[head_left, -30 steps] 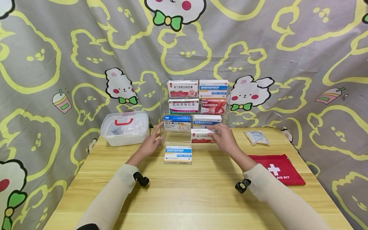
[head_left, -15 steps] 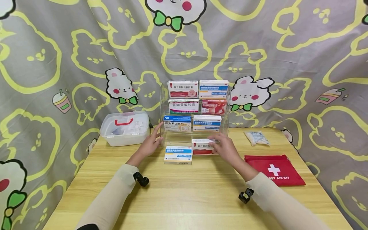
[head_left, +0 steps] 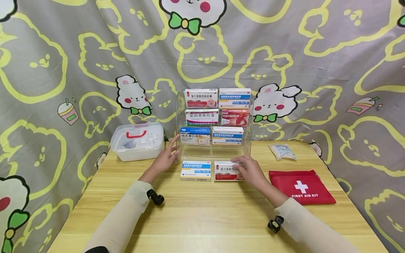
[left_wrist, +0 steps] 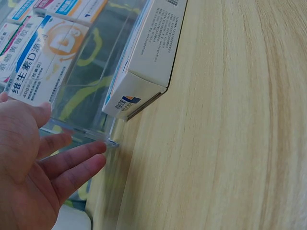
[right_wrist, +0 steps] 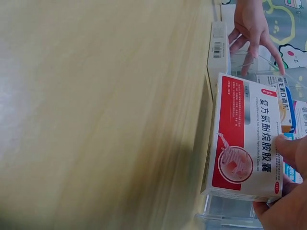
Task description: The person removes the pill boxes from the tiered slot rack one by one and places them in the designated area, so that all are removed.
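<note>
My right hand (head_left: 252, 171) pinches a red-and-white medicine box (head_left: 226, 171) by its right end, low at the front of the clear acrylic display stand (head_left: 194, 151). In the right wrist view the thumb lies along one edge of that box. Beside it, to the left, a blue-and-white medicine box (head_left: 195, 170) stands at the stand's front. My left hand (head_left: 164, 158) has its fingers spread at the stand's left side. In the left wrist view, those fingertips are right at the clear edge, near the end of the blue-and-white box (left_wrist: 144, 62).
Several medicine boxes fill the stand's upper tiers, including a vitamin D box (head_left: 194, 136). A lidded plastic case (head_left: 137, 147) stands at left. On the right lie a small clear packet (head_left: 282, 151) and a red first aid pouch (head_left: 300, 188). A patterned curtain hangs behind.
My right hand has lowered the red-and-white box from in front of the third tier to the bottom front, beside the blue-and-white box. The left hand has stayed at the stand's side.
</note>
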A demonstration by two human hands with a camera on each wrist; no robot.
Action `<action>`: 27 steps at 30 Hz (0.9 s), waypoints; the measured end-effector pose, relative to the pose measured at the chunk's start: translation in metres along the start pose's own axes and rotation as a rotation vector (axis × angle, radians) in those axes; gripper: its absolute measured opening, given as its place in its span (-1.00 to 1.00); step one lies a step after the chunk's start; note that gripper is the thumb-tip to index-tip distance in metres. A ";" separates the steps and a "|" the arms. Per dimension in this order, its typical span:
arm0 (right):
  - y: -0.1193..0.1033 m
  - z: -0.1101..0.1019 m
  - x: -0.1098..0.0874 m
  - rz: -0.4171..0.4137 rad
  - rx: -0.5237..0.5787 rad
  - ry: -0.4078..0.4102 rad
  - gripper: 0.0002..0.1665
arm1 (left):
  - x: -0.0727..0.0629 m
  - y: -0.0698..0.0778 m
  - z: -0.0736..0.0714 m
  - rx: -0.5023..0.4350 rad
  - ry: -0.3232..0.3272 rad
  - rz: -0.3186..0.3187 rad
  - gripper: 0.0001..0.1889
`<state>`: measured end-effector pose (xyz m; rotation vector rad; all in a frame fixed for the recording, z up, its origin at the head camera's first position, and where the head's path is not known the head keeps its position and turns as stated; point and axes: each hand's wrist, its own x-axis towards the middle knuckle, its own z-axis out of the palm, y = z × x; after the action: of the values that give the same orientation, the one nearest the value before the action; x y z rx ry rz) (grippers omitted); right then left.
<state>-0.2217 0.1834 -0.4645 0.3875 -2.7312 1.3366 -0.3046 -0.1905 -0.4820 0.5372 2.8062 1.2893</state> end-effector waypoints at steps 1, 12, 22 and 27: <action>0.001 0.000 -0.001 0.000 -0.001 0.002 -0.74 | 0.000 0.000 0.000 -0.003 0.000 -0.001 -0.15; 0.011 0.004 -0.006 -0.018 0.005 -0.001 -0.78 | 0.001 -0.001 0.000 -0.002 0.006 0.024 -0.15; 0.020 0.009 -0.007 -0.058 -0.115 -0.020 -0.70 | 0.001 -0.003 0.001 0.007 0.007 0.013 -0.14; 0.025 0.011 -0.008 -0.078 -0.134 -0.063 -0.46 | 0.001 -0.003 0.002 0.008 0.012 0.013 -0.14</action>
<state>-0.2199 0.1908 -0.4922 0.5282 -2.8040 1.1346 -0.3067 -0.1907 -0.4856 0.5515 2.8232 1.2891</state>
